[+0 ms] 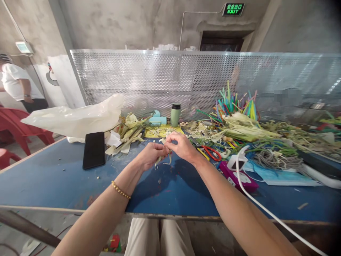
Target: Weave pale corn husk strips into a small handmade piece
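Observation:
Above the blue table (64, 188), my two hands meet near the middle of the head view. A pale strip of what looks like dried corn husk (159, 161) is pinched in the fingers of my left hand (149, 154), its thin ends hanging below. The fingers of my right hand (182, 146) are closed on the same strip from the other side, and partly hide it. Just right of my right hand lie red-handled pliers or scissors (213, 153). A pile of loose husks (129, 137) lies beyond my left hand.
A black phone (94, 150) and a plastic bag (77, 119) are at left. Behind my hands stands a green bottle (175, 116) by a perforated metal screen (149, 78). At right are a husk bundle (239, 127), a purple power strip (249, 182) and a white cable (263, 210).

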A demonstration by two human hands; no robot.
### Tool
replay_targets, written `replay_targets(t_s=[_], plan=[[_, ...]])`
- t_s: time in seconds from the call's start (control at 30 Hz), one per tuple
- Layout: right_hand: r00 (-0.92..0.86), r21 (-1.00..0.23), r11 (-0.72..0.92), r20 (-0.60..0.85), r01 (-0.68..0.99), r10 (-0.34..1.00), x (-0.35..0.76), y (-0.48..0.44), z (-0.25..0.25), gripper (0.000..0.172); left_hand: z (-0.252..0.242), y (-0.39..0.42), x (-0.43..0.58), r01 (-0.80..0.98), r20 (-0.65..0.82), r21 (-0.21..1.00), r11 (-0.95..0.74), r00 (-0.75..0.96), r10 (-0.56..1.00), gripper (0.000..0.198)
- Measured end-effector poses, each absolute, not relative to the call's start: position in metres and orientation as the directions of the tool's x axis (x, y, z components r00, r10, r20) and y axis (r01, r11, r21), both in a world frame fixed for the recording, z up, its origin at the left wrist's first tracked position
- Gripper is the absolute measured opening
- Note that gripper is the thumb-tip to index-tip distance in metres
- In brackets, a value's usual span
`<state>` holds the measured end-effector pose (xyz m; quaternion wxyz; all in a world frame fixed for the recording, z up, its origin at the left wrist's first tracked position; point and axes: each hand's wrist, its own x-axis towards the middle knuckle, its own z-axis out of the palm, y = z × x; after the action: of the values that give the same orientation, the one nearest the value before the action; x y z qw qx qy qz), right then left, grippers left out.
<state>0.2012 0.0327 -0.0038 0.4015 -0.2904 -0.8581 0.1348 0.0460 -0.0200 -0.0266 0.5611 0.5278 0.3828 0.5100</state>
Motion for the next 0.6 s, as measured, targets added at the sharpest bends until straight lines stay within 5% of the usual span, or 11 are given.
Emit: replay_targets(t_s=[0.27,0.43,0.53,0.6], plan=[[-0.486,-0.400,0.809,0.652,0.432,0.582,0.199,0.033,-0.005,0.011,-0.027,-0.020,0.047,-0.238,0.052,0.971,-0.008,0.178,0.983,0.024],[-0.233,-0.364,0.760,0.802,0.539,0.549,0.207,0.034,0.009,0.019,-0.018,-0.018,0.044,-0.437,-0.008,0.899,0.037,0.068,0.998,0.006],[-0.242,-0.515,0.693,0.687,0.504,0.686,0.210,0.031,0.010,0.022,-0.016,-0.016,0.042,-0.502,-0.013,0.865,0.026,0.030,0.999,0.002],[-0.389,-0.659,0.612,0.475,0.438,0.790,0.209,0.026,0.004,0.024,-0.017,-0.016,0.043,-0.514,0.022,0.858,-0.006,0.024,0.999,0.004]])
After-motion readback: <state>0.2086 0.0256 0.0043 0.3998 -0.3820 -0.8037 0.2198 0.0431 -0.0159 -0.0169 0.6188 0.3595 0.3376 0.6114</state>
